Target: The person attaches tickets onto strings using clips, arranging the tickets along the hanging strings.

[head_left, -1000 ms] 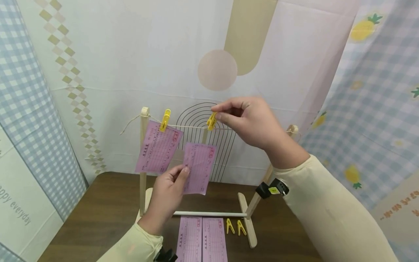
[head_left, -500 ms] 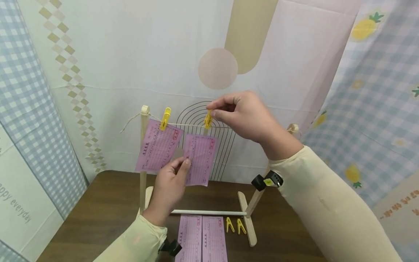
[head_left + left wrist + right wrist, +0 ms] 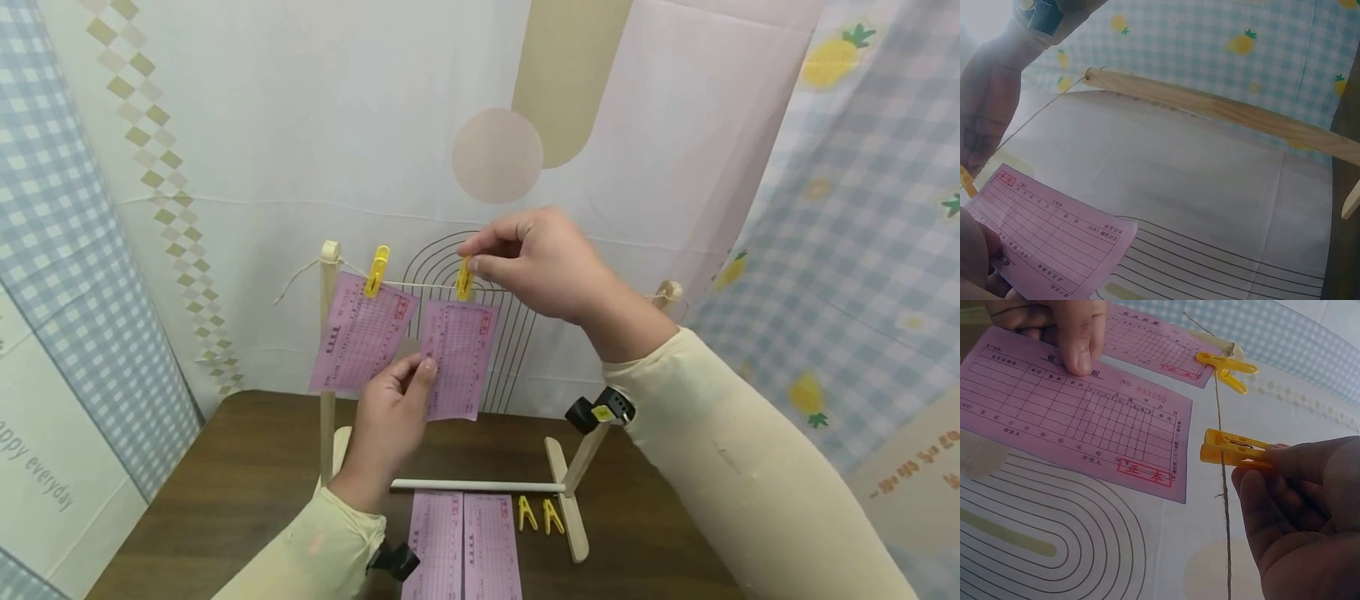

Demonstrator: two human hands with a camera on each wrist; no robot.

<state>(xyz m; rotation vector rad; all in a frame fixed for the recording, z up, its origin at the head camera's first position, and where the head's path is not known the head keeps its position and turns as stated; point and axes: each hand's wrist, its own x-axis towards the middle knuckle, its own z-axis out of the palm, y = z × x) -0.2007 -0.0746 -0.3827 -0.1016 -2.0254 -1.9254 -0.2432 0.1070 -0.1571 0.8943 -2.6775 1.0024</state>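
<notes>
A pink receipt [image 3: 463, 358] with a printed grid and a red boxed mark hangs just below the string [image 3: 427, 286], its top edge apart from it. The left hand [image 3: 390, 417] has its grip pinched on the receipt's left edge, thumb in front. The right hand [image 3: 551, 267], above the string, pinches a yellow clothespin [image 3: 465, 282] by its handle end; the pin's nose crosses the string, clear of the receipt, though whether it bites the string I cannot tell.

Further left along the string, a second clothespin [image 3: 376, 271] clips a hung receipt [image 3: 363, 333], which tilts. Wooden posts carry the string: the left post [image 3: 327, 417] and the right post [image 3: 585, 460]. Well below the string, a white rod [image 3: 480, 485] spans between the posts. On the tabletop [image 3: 240, 475], lower than the string, lie two receipts [image 3: 491, 542] side by side and two loose clothespins [image 3: 553, 517] to their right. Behind the string hangs a pale patterned cloth [image 3: 300, 125].
</notes>
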